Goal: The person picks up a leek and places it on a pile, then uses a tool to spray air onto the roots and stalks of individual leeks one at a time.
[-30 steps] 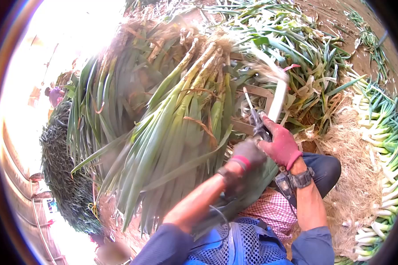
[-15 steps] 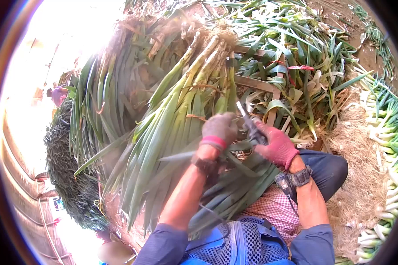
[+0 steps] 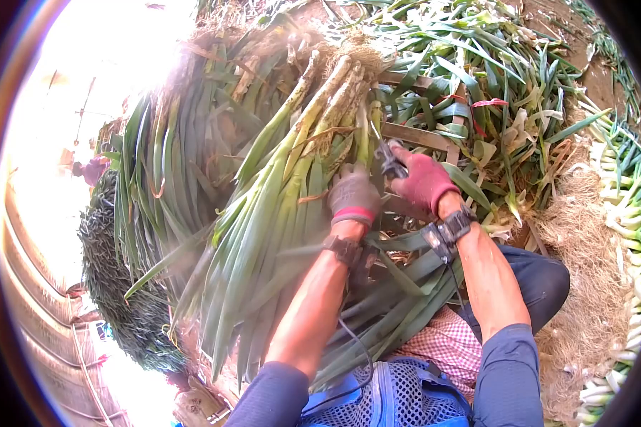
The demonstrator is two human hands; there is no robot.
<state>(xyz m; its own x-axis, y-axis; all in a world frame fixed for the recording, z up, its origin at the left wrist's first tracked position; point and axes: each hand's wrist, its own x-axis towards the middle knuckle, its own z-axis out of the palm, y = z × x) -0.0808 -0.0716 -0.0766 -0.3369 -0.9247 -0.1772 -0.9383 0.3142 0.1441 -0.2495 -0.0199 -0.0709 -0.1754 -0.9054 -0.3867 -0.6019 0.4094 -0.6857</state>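
Observation:
My left hand [image 3: 354, 193], in a dark grey glove with a red cuff, is closed around the lower stalk of a green onion [image 3: 363, 139]. In my right hand [image 3: 424, 181], gloved in red, is a dark hand tool [image 3: 392, 162] with a thin metal tip. That tip points up beside the stalk, close to its root end. A big bunch of long green onions [image 3: 285, 171] lies left of both hands, roots at the top and leaves hanging toward me. More leaves [image 3: 399, 313] spread below my wrists, over my lap.
Behind my right hand, a heap of leaves and husks [image 3: 506, 114] covers a wooden frame [image 3: 417, 135]. Pale dry roots [image 3: 577, 235] are piled at the right, beside a row of cleaned onions [image 3: 623, 220]. Dark leafy bundles [image 3: 124, 277] stand at the left.
Both hands have moved up toward the root end. My left hand has also shifted slightly right onto the stalk, and the tool in my right hand has come up beside it.

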